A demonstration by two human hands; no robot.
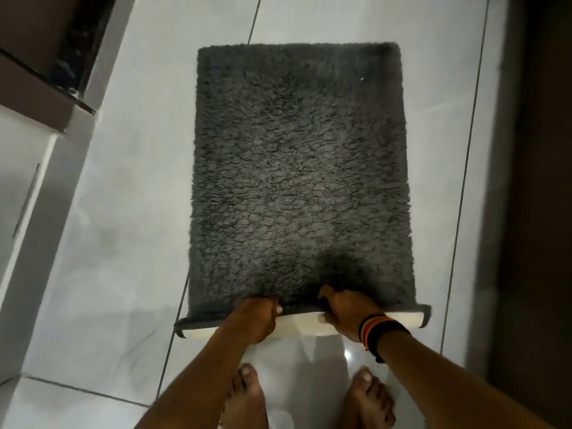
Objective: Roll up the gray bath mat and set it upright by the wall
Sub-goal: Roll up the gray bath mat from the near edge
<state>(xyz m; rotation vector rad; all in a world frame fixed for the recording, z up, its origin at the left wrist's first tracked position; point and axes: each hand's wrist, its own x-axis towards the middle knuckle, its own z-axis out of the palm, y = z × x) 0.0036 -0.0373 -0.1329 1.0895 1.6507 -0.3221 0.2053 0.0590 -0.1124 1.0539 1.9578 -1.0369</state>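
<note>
A shaggy gray bath mat lies flat on the white tiled floor, long side running away from me. Its near edge is lifted and folded over, showing a strip of white backing. My left hand grips that near edge left of the middle, fingers curled over the pile. My right hand, with a striped band at the wrist, clasps the same edge just right of the middle, thumb under the backing.
My two bare feet stand on the tiles just behind the mat. A white cabinet with a dark countertop runs along the left. A dark wall or door rises on the right, with a strip of floor beside the mat.
</note>
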